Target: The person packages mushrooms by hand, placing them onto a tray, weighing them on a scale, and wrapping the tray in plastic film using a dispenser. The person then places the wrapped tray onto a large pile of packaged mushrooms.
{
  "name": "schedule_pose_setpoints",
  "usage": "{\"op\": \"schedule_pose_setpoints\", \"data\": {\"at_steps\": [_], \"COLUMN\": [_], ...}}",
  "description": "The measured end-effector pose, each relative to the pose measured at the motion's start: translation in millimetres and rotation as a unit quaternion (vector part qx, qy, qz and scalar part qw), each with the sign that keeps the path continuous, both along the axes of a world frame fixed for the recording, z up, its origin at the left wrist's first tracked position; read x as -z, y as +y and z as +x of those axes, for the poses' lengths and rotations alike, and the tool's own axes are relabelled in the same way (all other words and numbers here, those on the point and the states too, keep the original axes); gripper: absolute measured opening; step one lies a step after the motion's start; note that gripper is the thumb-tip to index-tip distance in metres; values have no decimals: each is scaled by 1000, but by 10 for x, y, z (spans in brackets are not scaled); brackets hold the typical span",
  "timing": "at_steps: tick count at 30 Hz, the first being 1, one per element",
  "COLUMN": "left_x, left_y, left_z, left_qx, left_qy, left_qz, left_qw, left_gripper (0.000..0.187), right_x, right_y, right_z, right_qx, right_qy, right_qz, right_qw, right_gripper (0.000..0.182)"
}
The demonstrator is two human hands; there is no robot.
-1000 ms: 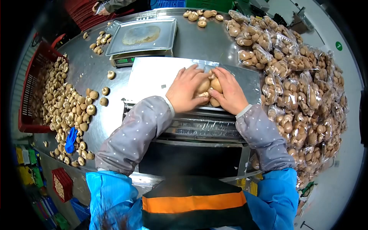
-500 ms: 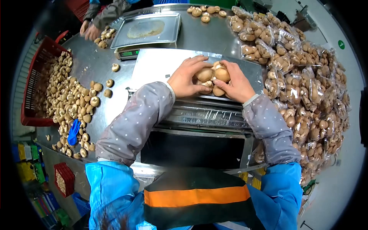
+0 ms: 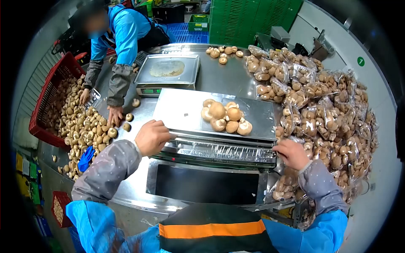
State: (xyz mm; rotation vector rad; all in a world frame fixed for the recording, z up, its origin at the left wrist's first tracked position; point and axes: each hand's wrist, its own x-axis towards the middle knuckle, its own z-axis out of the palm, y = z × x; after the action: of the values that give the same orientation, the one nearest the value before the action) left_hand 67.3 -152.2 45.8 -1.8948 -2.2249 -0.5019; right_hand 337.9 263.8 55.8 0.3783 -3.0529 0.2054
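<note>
A pile of mushrooms (image 3: 226, 117) lies loose on the metal wrapping plate (image 3: 179, 107). In front of the plate sits a shiny roll of clear plastic film (image 3: 223, 152). At the roll's left end, my left hand (image 3: 152, 137) is closed, its fingertips pinching the film's edge. My right hand (image 3: 292, 154) pinches at the right end, thumb and forefinger together on the film. The film itself is transparent, so its edge between my hands is hard to make out. Below the roll is a dark flat panel (image 3: 206, 184).
Bagged mushrooms (image 3: 329, 122) are heaped to the right. On the left, loose mushrooms (image 3: 86, 122) spill from a red crate (image 3: 46, 97), with a blue glove (image 3: 86, 158) on them. A weighing scale (image 3: 168, 71) stands behind the plate. A co-worker (image 3: 126, 36) reaches into the loose mushrooms.
Both my hands have let go of the mushrooms and moved apart, down to the two ends of the film roll. The view has tilted up, and the co-worker now reaches over the loose mushrooms.
</note>
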Motion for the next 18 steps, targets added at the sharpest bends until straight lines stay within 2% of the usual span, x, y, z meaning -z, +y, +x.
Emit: {"op": "schedule_pose_setpoints", "data": {"at_steps": [1,3,4,5,8,9,10,11,12,13,15,16,17,18], "left_x": [109,262,346,421,499,473,541,613,474,269,58,-174,-239,-155], "left_y": [-88,-13,88,189,334,304,210,99,20,-65,-191,-115,-67,83], "left_z": [10,52,67,70,113,118,81,45,60,95,28,23,-150,-392], "left_qx": [-1,23,35,16,-15,-21,-45,-68,-95,-119,-87,-89,-17,114], "left_qy": [51,67,81,95,69,-6,-122,-235,-370,-499,-703,-775,-769,-766], "left_qz": [-41,-76,-87,-128,-123,-92,-115,-136,-150,-161,-4,95,152,256], "left_qw": [998,995,992,987,990,996,985,960,912,843,706,618,621,579], "left_gripper": [37,48,54,49,40,28,24,21,22,26,32,34,35,39], "right_x": [64,244,334,417,556,623,670,679,585,391,-120,-254,-439,-610], "right_y": [-18,-98,-181,-251,-310,-312,-309,-200,-159,-154,-129,-1,49,53], "right_z": [35,75,7,-58,-93,-60,-43,21,115,206,237,166,20,-231], "right_qx": [1,12,9,18,54,79,103,80,135,186,190,128,133,80], "right_qy": [-9,-21,7,14,36,43,52,38,-68,-173,-179,-141,-61,17], "right_qz": [19,62,29,-16,-140,-202,-264,-311,-459,-587,-689,-730,-730,-768], "right_qw": [1000,998,1000,1000,988,975,958,946,876,769,676,657,667,635], "right_gripper": [40,43,46,43,28,24,19,12,12,13,13,15,20,20]}}
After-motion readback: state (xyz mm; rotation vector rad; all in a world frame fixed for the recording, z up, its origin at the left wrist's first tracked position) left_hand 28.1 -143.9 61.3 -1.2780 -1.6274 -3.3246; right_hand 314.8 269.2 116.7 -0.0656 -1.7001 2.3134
